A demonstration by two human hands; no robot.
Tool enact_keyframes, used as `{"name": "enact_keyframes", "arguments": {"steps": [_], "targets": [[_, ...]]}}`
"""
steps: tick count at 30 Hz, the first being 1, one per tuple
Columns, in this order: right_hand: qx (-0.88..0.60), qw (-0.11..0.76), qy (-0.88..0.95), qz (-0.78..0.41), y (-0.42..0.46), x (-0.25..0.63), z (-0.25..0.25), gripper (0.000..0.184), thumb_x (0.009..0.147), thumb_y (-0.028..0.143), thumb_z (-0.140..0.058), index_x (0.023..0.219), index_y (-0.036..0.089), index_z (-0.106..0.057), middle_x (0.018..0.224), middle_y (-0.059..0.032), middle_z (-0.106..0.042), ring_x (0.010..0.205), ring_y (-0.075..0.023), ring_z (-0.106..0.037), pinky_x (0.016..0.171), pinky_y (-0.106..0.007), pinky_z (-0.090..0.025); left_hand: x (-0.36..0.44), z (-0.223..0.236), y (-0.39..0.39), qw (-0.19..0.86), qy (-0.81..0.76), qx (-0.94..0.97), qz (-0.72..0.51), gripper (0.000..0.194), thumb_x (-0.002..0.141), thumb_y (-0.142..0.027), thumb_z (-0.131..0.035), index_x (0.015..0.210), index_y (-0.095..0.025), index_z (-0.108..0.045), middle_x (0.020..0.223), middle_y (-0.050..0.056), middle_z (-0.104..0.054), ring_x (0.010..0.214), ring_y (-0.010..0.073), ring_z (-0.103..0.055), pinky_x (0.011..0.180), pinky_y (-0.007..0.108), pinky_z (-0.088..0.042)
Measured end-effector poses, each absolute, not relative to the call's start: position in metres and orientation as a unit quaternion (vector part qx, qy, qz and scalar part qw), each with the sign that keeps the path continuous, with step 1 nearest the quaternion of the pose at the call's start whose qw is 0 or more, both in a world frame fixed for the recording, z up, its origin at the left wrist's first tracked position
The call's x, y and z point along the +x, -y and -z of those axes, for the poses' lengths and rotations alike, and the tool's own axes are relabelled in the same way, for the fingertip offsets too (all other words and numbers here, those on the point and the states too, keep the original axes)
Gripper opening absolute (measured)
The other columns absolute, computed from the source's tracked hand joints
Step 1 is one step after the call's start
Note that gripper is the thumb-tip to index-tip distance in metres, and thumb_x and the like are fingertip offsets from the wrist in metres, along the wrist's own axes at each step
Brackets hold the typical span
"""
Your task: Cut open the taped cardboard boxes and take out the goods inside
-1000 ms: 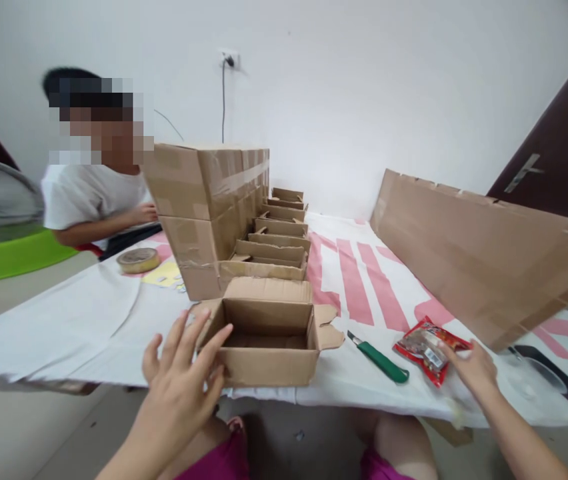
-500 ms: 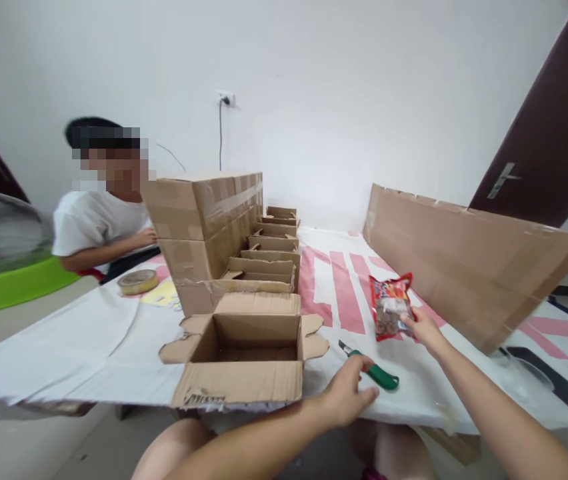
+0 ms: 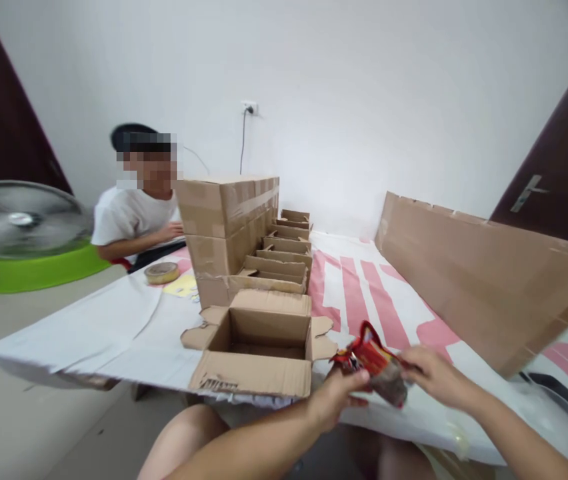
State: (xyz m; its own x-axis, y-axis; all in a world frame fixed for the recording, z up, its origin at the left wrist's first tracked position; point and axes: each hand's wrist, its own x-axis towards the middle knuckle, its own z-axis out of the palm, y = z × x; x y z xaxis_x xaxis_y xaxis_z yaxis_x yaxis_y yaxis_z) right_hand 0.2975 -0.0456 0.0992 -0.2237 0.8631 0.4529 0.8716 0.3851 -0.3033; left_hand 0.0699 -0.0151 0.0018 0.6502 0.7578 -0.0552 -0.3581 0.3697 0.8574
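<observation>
A red snack packet (image 3: 371, 357) with a clear section showing brown contents is held low over the near table edge, tilted and bent. My left hand (image 3: 334, 400) is closed on its left end, thumb on the near side. At the packet's right edge, my right hand (image 3: 431, 375) pinches it; the fingertips are partly blurred. To the left of my hands stands an open cardboard box (image 3: 251, 377) with its flaps folded outward. The green-handled utility knife seen before is out of sight, perhaps behind the packet or my hands.
Behind the open box, several more open boxes (image 3: 284, 270) run in a row beside stacked closed cartons (image 3: 204, 207). A tape roll (image 3: 162, 273) lies at left, near a seated person (image 3: 127, 217). A cardboard panel (image 3: 484, 273) stands at right. A fan (image 3: 21, 220) is far left.
My right hand has brought the packet down toward me, and my left hand has come onto its left end. The green knife has gone from sight. The view has shifted slightly.
</observation>
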Motion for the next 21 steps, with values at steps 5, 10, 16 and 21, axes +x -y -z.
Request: {"name": "enact_keyframes", "arguments": {"steps": [5, 10, 16, 21], "targets": [[-0.435, 0.141, 0.879, -0.139, 0.105, 0.293, -0.077, 0.025, 0.094, 0.031, -0.046, 0.110, 0.026, -0.064, 0.101, -0.0083, -0.069, 0.095, -0.0219, -0.063, 0.082, -0.035, -0.052, 0.025, 0.009, 0.067, 0.846, -0.187, 0.427, -0.259, 0.068, 0.048, -0.035, -0.090, 0.108, -0.015, -0.064, 0.086, 0.008, -0.069, 0.068, 0.0175, -0.063, 0.059, 0.025, -0.046], [-0.331, 0.171, 0.927, -0.035, 0.098, 0.239, -0.078, 0.025, 0.091, 0.023, -0.050, 0.113, 0.024, -0.061, 0.102, -0.0081, -0.071, 0.094, -0.0206, -0.065, 0.085, -0.033, -0.053, -0.015, 0.007, 0.081, 0.843, -0.192, 0.410, -0.291, 0.052, 0.058, -0.036, -0.085, 0.103, -0.014, -0.070, 0.087, 0.010, -0.072, 0.074, 0.0183, -0.065, 0.064, 0.025, -0.045], [-0.228, 0.260, 0.934, 0.095, 0.075, 0.173, -0.042, 0.038, 0.090, 0.037, -0.056, 0.124, 0.020, -0.055, 0.108, -0.0088, -0.071, 0.100, -0.0201, -0.066, 0.087, -0.032, -0.053, -0.085, 0.033, 0.087, 0.845, -0.256, 0.279, -0.379, 0.051, 0.054, -0.035, -0.088, 0.097, -0.011, -0.073, 0.096, 0.013, -0.073, 0.084, 0.0227, -0.068, 0.068, 0.026, -0.048], [-0.348, 0.280, 0.889, 0.105, 0.063, 0.147, 0.015, 0.071, 0.081, 0.052, -0.063, 0.139, 0.018, -0.041, 0.132, -0.0178, -0.055, 0.120, -0.0307, -0.056, 0.092, -0.039, -0.052, -0.122, 0.037, 0.078, 0.786, -0.334, 0.189, -0.485, 0.036, 0.066, -0.026, -0.083, 0.094, -0.008, -0.069, 0.088, 0.016, -0.073, 0.077, 0.0227, -0.071, 0.066, 0.027, -0.053]]}}
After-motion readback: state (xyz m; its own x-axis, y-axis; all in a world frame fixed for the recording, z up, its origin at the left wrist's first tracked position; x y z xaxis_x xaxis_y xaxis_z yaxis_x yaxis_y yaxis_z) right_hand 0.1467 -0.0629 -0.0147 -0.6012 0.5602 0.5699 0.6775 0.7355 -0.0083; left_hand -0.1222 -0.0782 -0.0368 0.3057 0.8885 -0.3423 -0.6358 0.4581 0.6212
